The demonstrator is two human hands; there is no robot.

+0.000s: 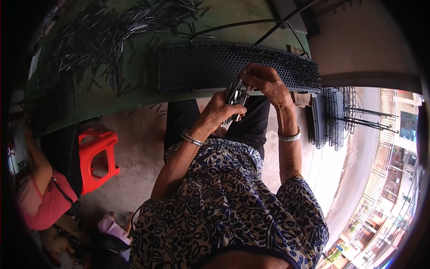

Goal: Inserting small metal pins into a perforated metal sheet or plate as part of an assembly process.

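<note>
My left hand (pixel 216 112) is closed around a bundle of short, thin, dark metal rods (pixel 234 99), their ends shining where light catches them. It is held just off the near edge of the table, above my lap. My right hand (pixel 268 84) is bent over the top of this bundle, fingertips drawn together; whatever they pinch is too small to make out. Right behind both hands lies a long black rack (pixel 192 67) with a honeycomb of small holes. Its right part and back edge look bristly with inserted pieces, while bare holes show on the left.
A large heap of loose dark rods (pixel 85 40) covers the far left of the green table (pixel 139 85). Black rods with bent ends cross behind the rack. A red plastic stool (pixel 98 157) and another person in pink (pixel 49 201) are at left. Stacked black racks (pixel 327 116) stand at right.
</note>
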